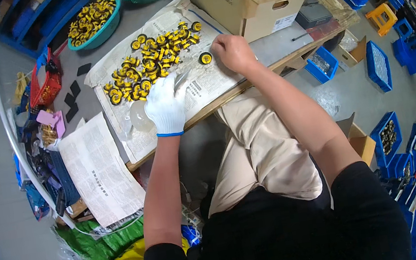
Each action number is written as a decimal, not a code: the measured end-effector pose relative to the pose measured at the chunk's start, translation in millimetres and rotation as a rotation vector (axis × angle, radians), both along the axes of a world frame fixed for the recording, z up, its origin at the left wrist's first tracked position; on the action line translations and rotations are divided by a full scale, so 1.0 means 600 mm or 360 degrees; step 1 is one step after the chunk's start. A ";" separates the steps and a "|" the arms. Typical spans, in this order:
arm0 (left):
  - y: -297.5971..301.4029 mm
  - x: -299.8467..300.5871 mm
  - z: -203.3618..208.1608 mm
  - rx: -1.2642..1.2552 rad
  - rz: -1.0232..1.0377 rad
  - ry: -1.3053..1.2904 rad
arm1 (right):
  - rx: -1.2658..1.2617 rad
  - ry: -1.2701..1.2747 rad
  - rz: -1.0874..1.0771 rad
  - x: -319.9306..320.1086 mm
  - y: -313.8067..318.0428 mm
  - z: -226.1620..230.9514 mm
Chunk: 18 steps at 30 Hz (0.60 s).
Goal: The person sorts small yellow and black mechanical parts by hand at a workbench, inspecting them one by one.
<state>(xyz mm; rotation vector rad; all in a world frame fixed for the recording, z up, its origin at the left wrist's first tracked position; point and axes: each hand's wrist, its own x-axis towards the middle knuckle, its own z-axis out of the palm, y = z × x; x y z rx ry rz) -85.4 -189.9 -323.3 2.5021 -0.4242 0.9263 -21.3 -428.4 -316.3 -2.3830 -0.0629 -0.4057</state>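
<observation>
My left hand point(165, 104), in a white knitted glove with a blue cuff, is closed at the near edge of a pile of small yellow-and-black wheel-like parts point(157, 57). A slim grey pointed tool point(182, 79) sticks out from its fingers; its exact kind is unclear. Bare, my right hand point(233, 52) is curled with the fingertips pressed together, and whatever they may hold is hidden. Just left of it a single yellow-and-black part point(205, 58) lies apart on the newspaper point(212, 83). Beside the glove is a clear, rounded plastic-looking object point(140, 116).
Teal basins point(114, 23) of the same parts stand at the back left. An open cardboard box point(276, 12) with more of them stands behind my right hand. A red basket point(46, 81) is at the left. Blue crates point(322, 65) sit on the floor to the right.
</observation>
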 end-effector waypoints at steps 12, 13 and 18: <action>0.003 -0.001 0.002 0.0076 -0.0006 -0.0035 | -0.0067 0.0149 0.0136 -0.030 -0.001 0.026; 0.001 -0.001 0.002 0.0078 0.0004 -0.0005 | -0.0061 0.0146 0.0142 -0.028 -0.003 0.022; 0.002 0.003 -0.005 0.0140 0.0042 -0.0018 | -0.0050 0.0073 0.0183 -0.026 -0.004 0.017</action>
